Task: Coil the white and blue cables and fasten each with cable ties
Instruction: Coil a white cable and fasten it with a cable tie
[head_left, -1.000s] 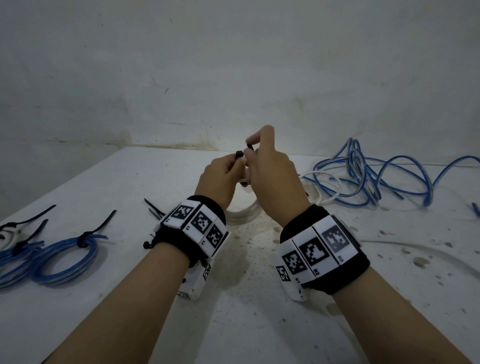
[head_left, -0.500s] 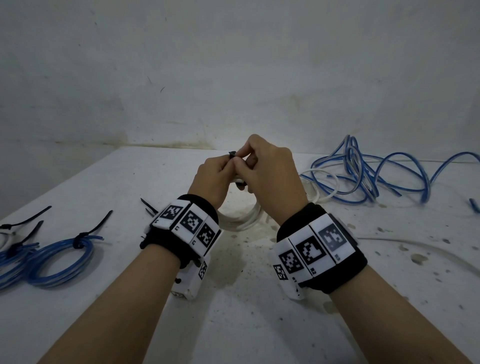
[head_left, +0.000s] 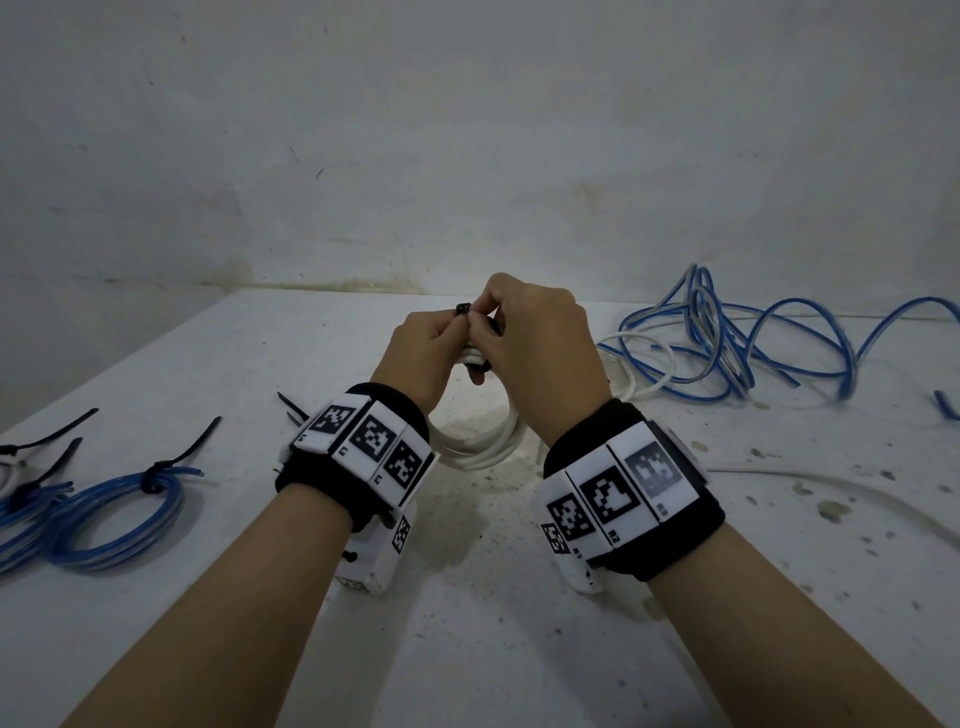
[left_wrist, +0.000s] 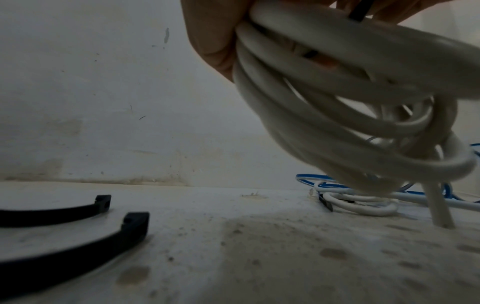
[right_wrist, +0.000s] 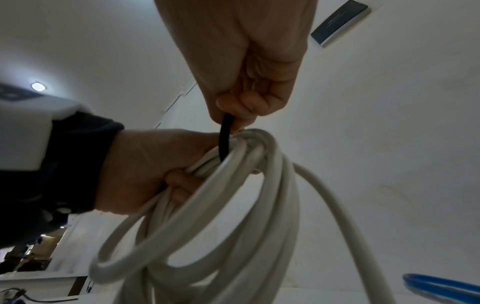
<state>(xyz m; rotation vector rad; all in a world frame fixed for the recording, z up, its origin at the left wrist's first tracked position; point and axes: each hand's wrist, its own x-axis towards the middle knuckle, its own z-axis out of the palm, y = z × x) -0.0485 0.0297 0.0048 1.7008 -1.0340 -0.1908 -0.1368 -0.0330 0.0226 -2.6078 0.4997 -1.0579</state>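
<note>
My left hand (head_left: 441, 338) grips the top of a coiled white cable (head_left: 485, 449), held upright above the table; the right wrist view shows its fingers curled round the white coil (right_wrist: 233, 226). Beside it, my right hand (head_left: 493, 332) pinches a black cable tie (right_wrist: 225, 142) whose strap runs around the bundled strands. The tie's head (head_left: 463, 308) sticks up between the two hands. A loose end of the white cable (left_wrist: 439, 207) hangs down to the table. The uncoiled blue cable (head_left: 727, 348) lies tangled at the back right.
A blue coil (head_left: 119, 512) fastened with a black tie lies at the left, with more tied coils at the left edge. Spare black ties (left_wrist: 122, 228) lie on the table near my left wrist. A loose white cable (head_left: 831, 488) trails right. A wall (head_left: 467, 156) closes the back.
My right index finger, raised a second ago, has curled down onto the tie. Both hands have closed together over the top of the white coil.
</note>
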